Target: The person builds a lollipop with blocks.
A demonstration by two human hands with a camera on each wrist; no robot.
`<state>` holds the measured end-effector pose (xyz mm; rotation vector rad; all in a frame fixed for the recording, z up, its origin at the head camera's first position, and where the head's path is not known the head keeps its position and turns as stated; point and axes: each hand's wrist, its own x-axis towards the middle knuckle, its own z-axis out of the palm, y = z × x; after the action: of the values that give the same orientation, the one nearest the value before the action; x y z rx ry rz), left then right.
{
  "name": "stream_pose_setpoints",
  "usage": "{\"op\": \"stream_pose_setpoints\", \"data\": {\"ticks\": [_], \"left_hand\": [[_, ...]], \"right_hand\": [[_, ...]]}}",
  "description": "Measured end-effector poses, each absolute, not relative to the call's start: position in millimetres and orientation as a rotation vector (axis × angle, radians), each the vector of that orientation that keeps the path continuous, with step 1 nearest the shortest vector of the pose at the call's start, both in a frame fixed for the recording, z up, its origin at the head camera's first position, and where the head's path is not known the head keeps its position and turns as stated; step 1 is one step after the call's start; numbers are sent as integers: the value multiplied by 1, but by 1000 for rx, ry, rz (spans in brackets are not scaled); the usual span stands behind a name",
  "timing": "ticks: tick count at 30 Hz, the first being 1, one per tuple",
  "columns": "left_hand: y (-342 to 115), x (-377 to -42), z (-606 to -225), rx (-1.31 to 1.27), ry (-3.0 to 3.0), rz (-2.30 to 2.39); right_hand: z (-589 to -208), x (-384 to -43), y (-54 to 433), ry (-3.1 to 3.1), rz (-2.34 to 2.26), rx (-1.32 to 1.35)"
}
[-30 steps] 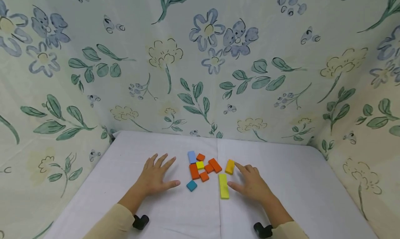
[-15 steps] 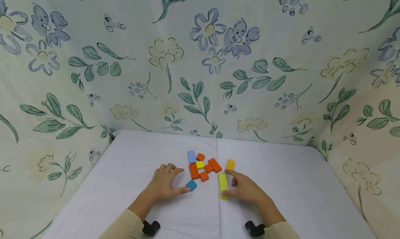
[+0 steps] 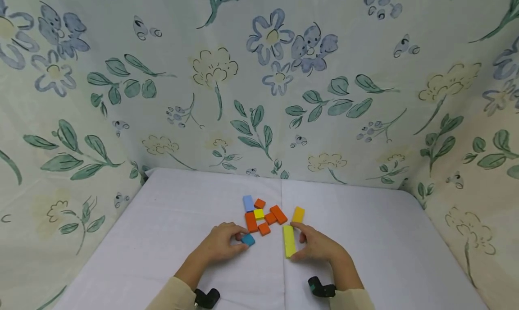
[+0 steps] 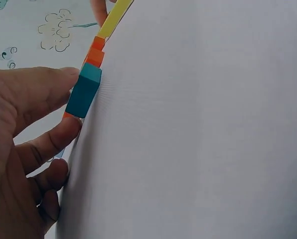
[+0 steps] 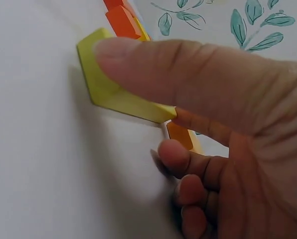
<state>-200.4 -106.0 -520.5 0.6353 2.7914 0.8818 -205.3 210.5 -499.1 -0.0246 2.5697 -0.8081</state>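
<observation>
A teal block (image 3: 248, 239) lies on the white cloth, and my left hand (image 3: 224, 243) pinches it between thumb and index finger. In the left wrist view the thumb is at one side of the teal block (image 4: 83, 92) and the index finger at its lower end. My right hand (image 3: 318, 246) grips a long yellow-green block (image 3: 289, 241) lengthwise, thumb at the near end and index finger at the far end. The right wrist view shows the thumb across the end face of the yellow-green block (image 5: 96, 69), with the other fingers curled beneath.
Between the hands and farther back lies a loose cluster: several orange blocks (image 3: 251, 222), a small yellow block (image 3: 258, 214) and a light blue block (image 3: 248, 203). An amber block (image 3: 298, 214) sits just beyond the right fingertips. A floral curtain (image 3: 259, 84) rises behind the table (image 3: 194, 188).
My left hand has moved right from beside the cluster and closed its fingers on the teal block. My right hand has come from the amber block down to the yellow-green one and gripped it.
</observation>
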Motion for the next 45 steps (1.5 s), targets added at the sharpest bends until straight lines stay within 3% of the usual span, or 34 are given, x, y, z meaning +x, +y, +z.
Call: {"op": "stream_pose_setpoints", "data": {"ticks": [26, 35, 45], "left_hand": [[-105, -199, -535, 448, 2730, 1210], [-72, -196, -534, 649, 2611, 1280], [-46, -198, -539, 550, 2816, 1181]], "right_hand": [[-509, -200, 206, 2627, -849, -11], [-507, -201, 205, 2641, -843, 6], [-508, -198, 205, 2632, -847, -22]]}}
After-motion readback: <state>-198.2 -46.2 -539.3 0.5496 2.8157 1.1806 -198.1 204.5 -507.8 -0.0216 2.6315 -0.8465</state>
